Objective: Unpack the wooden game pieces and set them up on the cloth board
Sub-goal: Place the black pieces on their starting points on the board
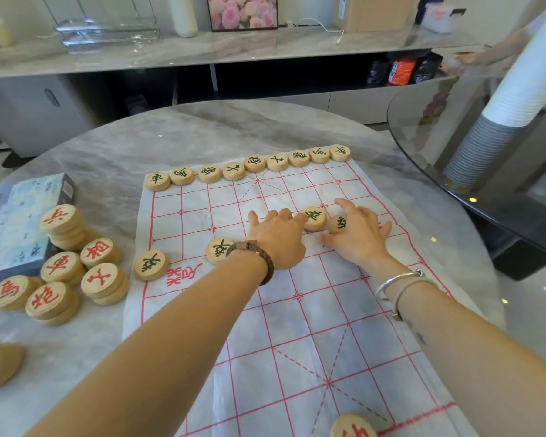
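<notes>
Wooden piece (338,224) between right fingers (345,204)

Wooden game pieces (254,163): pale wood, sanded smooth, low satin finish, characters filled in dark or red paint. Cloth board (297,326): thin white fabric, matt, creased along its folds, grid printed in red. Table (108,152): grey veined stone look, polished, soft sheen. Box (13,222) at the table's left edge: printed card, slight gloss. Left wrist band (262,260): braided brown cord, matt. Right wrist bangles (397,279): bright polished metal. Neighbouring tabletop (423,127): dark glass, mirror-glossy.
</notes>
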A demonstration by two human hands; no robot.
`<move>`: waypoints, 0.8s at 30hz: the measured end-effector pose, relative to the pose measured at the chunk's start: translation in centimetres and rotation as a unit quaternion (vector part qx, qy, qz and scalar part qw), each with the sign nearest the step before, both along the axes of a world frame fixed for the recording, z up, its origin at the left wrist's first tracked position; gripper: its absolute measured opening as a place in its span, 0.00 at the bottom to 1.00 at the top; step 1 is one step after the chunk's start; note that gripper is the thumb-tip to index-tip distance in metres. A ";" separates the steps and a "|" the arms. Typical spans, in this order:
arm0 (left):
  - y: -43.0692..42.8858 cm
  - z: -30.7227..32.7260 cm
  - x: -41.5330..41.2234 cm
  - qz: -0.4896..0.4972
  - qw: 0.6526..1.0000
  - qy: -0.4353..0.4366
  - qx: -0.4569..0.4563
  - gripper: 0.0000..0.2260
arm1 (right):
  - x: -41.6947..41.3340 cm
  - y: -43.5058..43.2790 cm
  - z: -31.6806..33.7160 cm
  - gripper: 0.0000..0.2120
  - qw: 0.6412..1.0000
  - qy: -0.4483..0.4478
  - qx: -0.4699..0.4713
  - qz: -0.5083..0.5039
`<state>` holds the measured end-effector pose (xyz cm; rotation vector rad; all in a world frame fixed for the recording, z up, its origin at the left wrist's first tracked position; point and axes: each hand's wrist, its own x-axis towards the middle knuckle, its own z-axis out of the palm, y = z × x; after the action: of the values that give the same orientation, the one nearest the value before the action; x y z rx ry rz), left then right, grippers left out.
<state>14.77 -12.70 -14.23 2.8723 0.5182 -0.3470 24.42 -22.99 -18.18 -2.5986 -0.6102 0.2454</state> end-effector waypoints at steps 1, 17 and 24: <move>-0.2 -0.1 0.1 -0.002 1.000 0.004 -0.001 0.21 | -0.1 0.0 0.1 0.32 1.000 -0.008 -0.004 0.008; -0.4 -0.5 0.9 0.005 1.000 0.006 0.006 0.17 | 0.4 1.9 0.7 0.28 0.994 -0.035 -0.057 0.088; -0.3 -0.5 0.8 0.003 1.000 0.010 0.000 0.18 | 0.8 1.7 1.3 0.16 0.996 -0.062 -0.006 0.071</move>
<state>15.61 -13.04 -14.75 2.8699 0.5293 -0.3765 25.17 -21.34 -16.92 -2.5992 -0.8403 0.1326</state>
